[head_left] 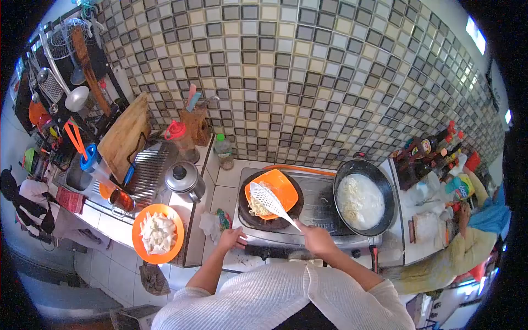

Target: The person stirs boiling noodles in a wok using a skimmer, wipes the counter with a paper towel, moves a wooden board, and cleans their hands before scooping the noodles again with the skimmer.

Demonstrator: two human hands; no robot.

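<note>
Noodles [257,208] lie on the left side of the stove [320,201], in an orange bowl [284,190] set on a dark round base; more pale strands sit in whitish liquid in the black pan [389,202] on the stove's right side. My right hand [317,241], at the stove's front, is wrapped round the handle of a white slotted spatula [268,198], whose perforated head hides part of the bowl, so I cannot tell whether any strands lie on it. My left hand [233,239] holds nothing; its fingers are spread near the stove's front edge, and I cannot tell whether they touch it. I judge the step in hand to be working the noodles with the spatula at the bowl. To do that well, I should hold the head low inside the rim and tip it gently, so the strands slide rather than fall, with any liquid drained through the holes first. My left hand could steady the bowl, which looks light enough to skid, once I had checked it for heat. Over the right side of the stove, my forearm should clear the pan handle [374,257], which juts past the front edge.
</note>
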